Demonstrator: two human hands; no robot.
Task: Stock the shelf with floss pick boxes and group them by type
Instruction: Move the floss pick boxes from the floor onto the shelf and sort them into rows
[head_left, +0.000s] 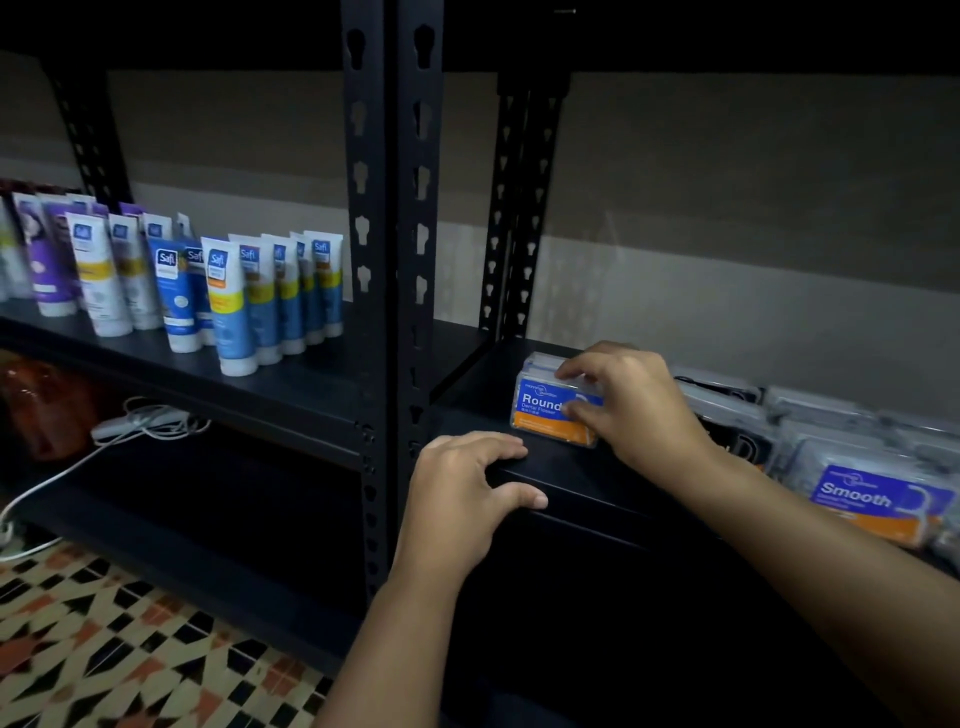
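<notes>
A clear floss pick box with a blue and orange "Round" label stands upright on the black shelf, near its left end. My right hand grips this box from the right, fingers over its top and thumb on its front. My left hand rests on the shelf's front edge, fingers on top and thumb along the lip. To the right, several more clear floss boxes are packed together; the front one reads "Smooth", and a black-labelled one sits partly hidden behind my right wrist.
Black slotted uprights divide this shelf from the left bay, where several Safi tubes stand in rows. A white cable lies on the lower left shelf. Patterned tiled floor shows below.
</notes>
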